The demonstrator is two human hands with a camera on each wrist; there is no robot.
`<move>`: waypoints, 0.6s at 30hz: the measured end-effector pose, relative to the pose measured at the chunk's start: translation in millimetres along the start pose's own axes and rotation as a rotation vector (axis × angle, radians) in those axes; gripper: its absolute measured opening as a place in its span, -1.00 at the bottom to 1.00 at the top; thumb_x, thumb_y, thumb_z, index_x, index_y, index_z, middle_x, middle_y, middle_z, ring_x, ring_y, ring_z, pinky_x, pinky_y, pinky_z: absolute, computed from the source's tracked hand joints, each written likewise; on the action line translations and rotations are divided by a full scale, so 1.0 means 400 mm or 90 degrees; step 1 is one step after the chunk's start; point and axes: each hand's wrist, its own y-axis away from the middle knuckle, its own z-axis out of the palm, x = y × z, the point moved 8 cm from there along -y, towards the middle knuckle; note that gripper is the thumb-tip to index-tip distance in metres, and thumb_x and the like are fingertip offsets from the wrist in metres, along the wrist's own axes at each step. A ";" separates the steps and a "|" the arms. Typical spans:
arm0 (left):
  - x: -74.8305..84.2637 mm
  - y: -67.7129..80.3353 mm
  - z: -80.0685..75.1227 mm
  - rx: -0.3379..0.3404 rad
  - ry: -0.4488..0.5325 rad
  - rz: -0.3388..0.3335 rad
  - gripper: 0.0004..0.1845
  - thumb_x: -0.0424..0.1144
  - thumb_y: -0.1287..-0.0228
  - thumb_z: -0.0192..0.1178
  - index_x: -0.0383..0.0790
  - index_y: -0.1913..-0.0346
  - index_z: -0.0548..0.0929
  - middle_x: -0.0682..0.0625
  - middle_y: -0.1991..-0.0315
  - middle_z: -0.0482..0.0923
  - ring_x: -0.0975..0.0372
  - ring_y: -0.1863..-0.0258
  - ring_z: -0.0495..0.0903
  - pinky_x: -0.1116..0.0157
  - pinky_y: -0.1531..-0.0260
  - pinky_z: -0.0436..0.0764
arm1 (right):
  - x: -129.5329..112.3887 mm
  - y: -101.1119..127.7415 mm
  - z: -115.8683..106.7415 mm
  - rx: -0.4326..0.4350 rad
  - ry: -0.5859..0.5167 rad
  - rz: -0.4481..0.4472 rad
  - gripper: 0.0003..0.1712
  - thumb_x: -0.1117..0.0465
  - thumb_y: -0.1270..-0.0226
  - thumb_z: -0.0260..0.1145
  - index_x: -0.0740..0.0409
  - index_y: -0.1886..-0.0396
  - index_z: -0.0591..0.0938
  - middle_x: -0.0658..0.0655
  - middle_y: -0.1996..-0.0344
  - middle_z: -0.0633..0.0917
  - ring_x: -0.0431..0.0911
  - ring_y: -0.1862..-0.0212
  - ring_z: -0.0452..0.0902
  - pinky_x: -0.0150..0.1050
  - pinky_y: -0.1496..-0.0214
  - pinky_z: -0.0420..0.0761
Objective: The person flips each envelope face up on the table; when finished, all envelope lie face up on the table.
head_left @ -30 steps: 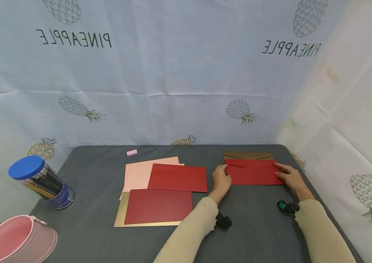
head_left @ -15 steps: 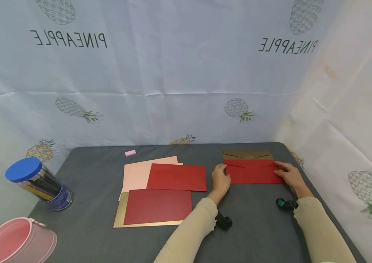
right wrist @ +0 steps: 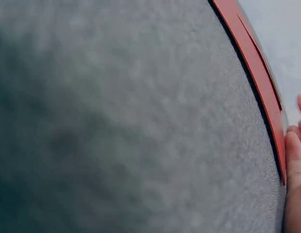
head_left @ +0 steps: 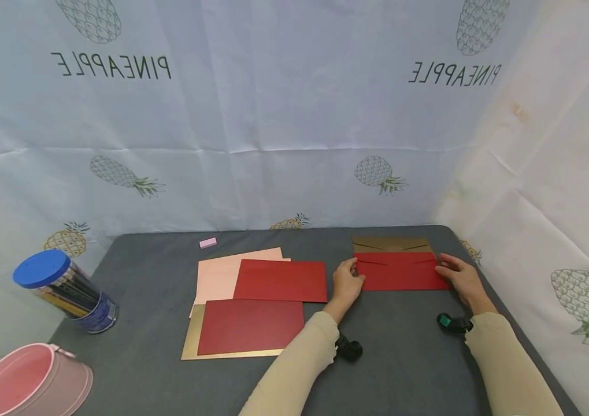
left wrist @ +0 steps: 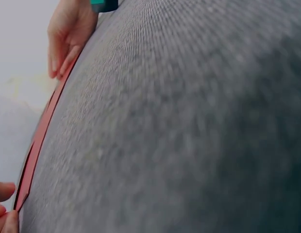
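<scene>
A red envelope point(head_left: 400, 271) lies flap side up on the grey table point(head_left: 408, 364) at the far right, overlapping a gold envelope point(head_left: 392, 244) behind it. My left hand point(head_left: 347, 281) is at its left end, and its fingertips point(left wrist: 5, 191) pinch the corner there. My right hand point(head_left: 458, 276) rests with straight fingers point(right wrist: 293, 160) on the right end. In the wrist views the red envelope point(left wrist: 41, 131) point(right wrist: 257, 73) appears only as a thin edge on the cloth. The right hand point(left wrist: 68, 34) also shows far off in the left wrist view.
Left of my hands lie two more red envelopes point(head_left: 281, 281) point(head_left: 249, 326), on a pink sheet point(head_left: 218, 274) and a gold sheet point(head_left: 190, 341). A small pink eraser point(head_left: 208, 242) sits further back. A blue-lidded pencil jar point(head_left: 62, 289) and a pink bucket point(head_left: 29, 381) stand at the left edge.
Both hands stay at the ends of the red envelope. The left hand has edged slightly left and the head view has shifted a little.
</scene>
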 end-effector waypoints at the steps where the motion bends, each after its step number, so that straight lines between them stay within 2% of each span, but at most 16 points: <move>1: 0.001 0.001 -0.002 -0.008 0.008 -0.002 -0.51 -0.50 -0.11 0.29 -0.37 -0.16 0.54 -0.17 -0.03 0.58 0.04 -0.02 0.59 0.28 0.03 0.62 | 0.001 0.002 -0.001 0.003 -0.018 0.004 -0.20 -0.05 -0.41 0.13 0.29 -0.45 0.13 0.45 -0.34 0.26 -0.45 0.00 0.32 -0.67 0.14 0.42; 3: 0.004 0.002 -0.008 -0.029 0.018 -0.003 -0.49 -0.48 -0.12 0.29 -0.38 -0.19 0.51 -0.20 -0.06 0.57 0.02 -0.04 0.59 0.27 0.02 0.62 | 0.001 0.009 -0.003 0.007 -0.055 0.012 -0.16 -0.07 -0.40 0.13 0.28 -0.47 0.08 0.42 -0.39 0.20 -0.57 0.00 0.26 -0.68 0.08 0.42; 4: 0.004 0.003 -0.012 -0.043 0.023 -0.005 -0.48 -0.47 -0.13 0.28 -0.38 -0.21 0.49 -0.20 -0.08 0.56 0.02 -0.06 0.58 0.26 0.00 0.61 | 0.000 0.013 -0.002 0.011 -0.071 0.014 -0.15 -0.08 -0.40 0.13 0.28 -0.48 0.05 0.41 -0.41 0.16 -0.58 -0.04 0.26 -0.68 0.05 0.42; 6: 0.005 0.005 -0.025 -0.072 0.027 -0.005 -0.45 -0.45 -0.16 0.27 -0.39 -0.24 0.45 -0.21 -0.14 0.53 0.02 -0.11 0.55 0.25 -0.04 0.59 | -0.008 0.022 0.000 0.020 -0.101 0.011 -0.13 -0.06 -0.40 0.14 0.28 -0.49 0.01 0.38 -0.44 0.10 -0.45 -0.22 0.27 -0.70 0.01 0.40; 8: 0.007 0.007 -0.042 -0.100 0.038 0.000 -0.43 -0.43 -0.19 0.25 -0.40 -0.28 0.40 -0.22 -0.20 0.48 0.02 -0.17 0.50 0.22 -0.10 0.55 | -0.026 0.033 0.007 0.027 -0.137 -0.002 -0.12 -0.02 -0.40 0.15 0.28 -0.49 -0.02 0.34 -0.46 0.05 -0.27 -0.40 0.17 -0.72 0.00 0.37; 10: 0.010 0.009 -0.065 -0.121 0.050 0.012 -0.42 -0.42 -0.21 0.23 -0.42 -0.29 0.36 -0.24 -0.23 0.44 0.01 -0.21 0.46 0.19 -0.15 0.52 | -0.053 0.044 0.019 0.031 -0.174 -0.025 -0.12 0.04 -0.39 0.17 0.27 -0.49 -0.04 0.30 -0.48 0.04 -0.12 -0.48 0.02 -0.75 0.02 0.36; 14: 0.009 0.016 -0.121 -0.146 0.078 0.036 -0.42 -0.41 -0.22 0.22 -0.43 -0.30 0.34 -0.28 -0.24 0.42 -0.01 -0.23 0.44 0.15 -0.19 0.48 | -0.121 0.068 0.064 0.017 -0.260 -0.079 -0.13 0.15 -0.37 0.22 0.25 -0.50 -0.03 0.19 -0.48 0.09 0.09 -0.50 -0.11 -0.75 0.03 0.38; 18: 0.013 0.027 -0.196 -0.153 0.113 0.053 -0.44 -0.42 -0.25 0.20 -0.45 -0.30 0.34 -0.33 -0.24 0.40 -0.04 -0.24 0.43 0.10 -0.21 0.46 | -0.184 0.090 0.132 -0.029 -0.313 -0.129 -0.16 0.25 -0.37 0.21 0.29 -0.48 -0.01 0.15 -0.42 0.20 0.04 -0.48 0.00 -0.69 -0.03 0.43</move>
